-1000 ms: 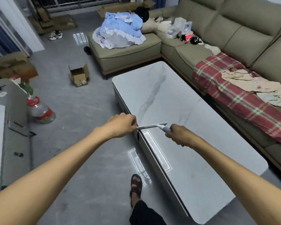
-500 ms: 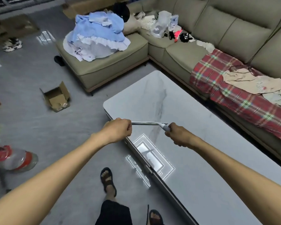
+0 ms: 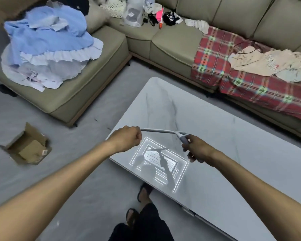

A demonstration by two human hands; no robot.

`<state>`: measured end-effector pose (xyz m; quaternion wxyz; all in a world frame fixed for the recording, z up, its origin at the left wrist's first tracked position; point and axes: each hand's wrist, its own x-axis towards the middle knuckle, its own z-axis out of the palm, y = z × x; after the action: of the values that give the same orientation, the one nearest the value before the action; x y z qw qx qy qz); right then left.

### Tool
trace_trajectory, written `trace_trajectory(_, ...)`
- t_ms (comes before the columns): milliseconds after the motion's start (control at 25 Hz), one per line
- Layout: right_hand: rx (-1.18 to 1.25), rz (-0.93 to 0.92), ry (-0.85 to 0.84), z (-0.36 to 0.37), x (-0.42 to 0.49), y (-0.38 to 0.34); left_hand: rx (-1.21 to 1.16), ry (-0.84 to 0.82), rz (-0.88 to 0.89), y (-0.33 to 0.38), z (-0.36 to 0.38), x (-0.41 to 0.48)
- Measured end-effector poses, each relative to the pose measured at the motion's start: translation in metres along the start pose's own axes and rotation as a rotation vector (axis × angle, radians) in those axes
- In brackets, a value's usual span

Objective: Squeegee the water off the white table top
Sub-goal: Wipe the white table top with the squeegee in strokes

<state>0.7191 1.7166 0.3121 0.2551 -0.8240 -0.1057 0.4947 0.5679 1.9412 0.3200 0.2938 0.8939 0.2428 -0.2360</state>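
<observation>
A white marble-look table top [image 3: 224, 136] runs from the middle of the view to the lower right. I hold a white squeegee [image 3: 161, 130] above the table's near left corner. My right hand [image 3: 197, 148] grips its grey handle. My left hand [image 3: 127, 138] is closed on the far end of the thin blade. The blade hangs level between my hands, above the surface. A bright ceiling-light reflection with small water beads [image 3: 161, 160] shows just under the squeegee.
A beige sectional sofa [image 3: 177, 47] wraps the far and right sides, with a red plaid blanket [image 3: 229, 72], blue clothes [image 3: 49, 37] and clutter. An open cardboard box [image 3: 27, 146] lies on the grey floor at left. My sandalled feet [image 3: 142, 192] stand at the table's near edge.
My view has swung and moved toward the table's far end. Both hands with the squeegee now hang over the table's corner instead of its long edge. My grip is unchanged.
</observation>
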Motion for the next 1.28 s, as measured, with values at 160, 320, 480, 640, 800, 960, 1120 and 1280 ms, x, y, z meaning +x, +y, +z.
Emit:
trace_trajectory(160,-0.03,0.028,0.118,0.007,0.103,-0.04,-0.058,-0.025,-0.043,-0.05,-0.028,0.096)
trace_trajectory(320,-0.249,-0.04,0.262,0.012,0.206,-0.078,-0.095,0.065,-0.097,-0.095,-0.038,0.201)
trace_trajectory(480,-0.333,-0.084,0.389,0.028,0.338,-0.095,-0.029,0.05,-0.092,-0.163,-0.002,0.34)
trace_trajectory(640,-0.399,-0.101,0.53,0.0,0.457,-0.137,0.101,0.001,0.072,-0.204,0.035,0.43)
trace_trajectory(800,-0.424,-0.087,0.546,-0.019,0.538,-0.174,0.099,-0.073,0.087,-0.223,0.056,0.473)
trace_trajectory(960,-0.499,-0.032,0.501,-0.015,0.559,-0.175,0.106,-0.074,0.129,-0.229,0.064,0.481)
trace_trajectory(1120,-0.568,-0.051,0.46,-0.003,0.527,-0.143,0.088,-0.087,0.156,-0.233,0.062,0.483)
trace_trajectory(1280,-0.615,-0.037,0.378,0.006,0.481,-0.111,0.04,-0.104,0.148,-0.232,0.054,0.483)
